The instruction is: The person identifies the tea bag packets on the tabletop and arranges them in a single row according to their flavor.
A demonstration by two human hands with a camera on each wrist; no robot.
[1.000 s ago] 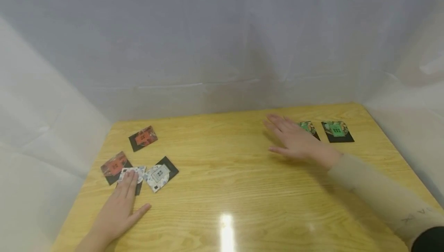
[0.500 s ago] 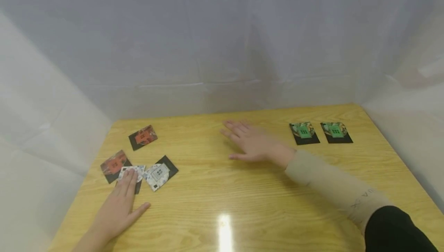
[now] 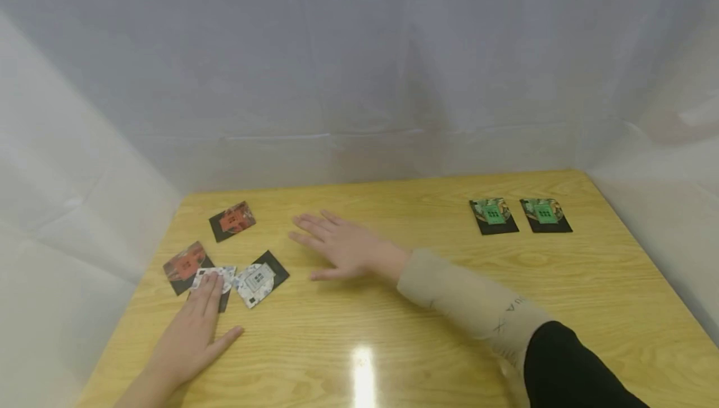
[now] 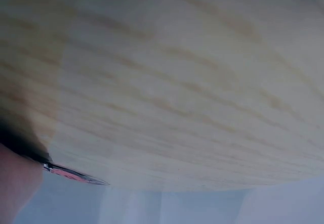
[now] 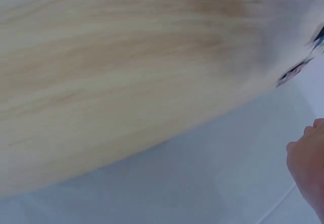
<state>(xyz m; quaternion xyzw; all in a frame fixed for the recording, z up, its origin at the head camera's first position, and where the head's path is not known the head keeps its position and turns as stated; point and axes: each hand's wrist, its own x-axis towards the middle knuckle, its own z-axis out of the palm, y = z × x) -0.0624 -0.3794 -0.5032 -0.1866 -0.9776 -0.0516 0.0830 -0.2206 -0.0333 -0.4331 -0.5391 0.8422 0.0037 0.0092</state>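
Observation:
My left hand (image 3: 191,333) lies flat on the wooden table (image 3: 427,333), its fingertips resting on a white patterned card (image 3: 215,279) near the left edge. A second white card (image 3: 257,279) sits just right of it, and two red cards (image 3: 184,266) (image 3: 233,221) lie behind them. My right hand (image 3: 342,247) hovers flat with straight fingers over the table's middle-left, just right of the white cards and holding nothing. Two green cards (image 3: 492,214) (image 3: 545,213) lie side by side at the back right. The right wrist view shows blurred table surface and a bit of my hand (image 5: 309,168).
White plastic sheeting (image 3: 359,71) walls in the table at the back and both sides. The table's left edge is close to the red and white cards. A light glare spot (image 3: 365,370) marks the near middle of the tabletop.
My right hand has swept left from beside the green cards across the table to near the white cards. The left hand has stayed on its white card.

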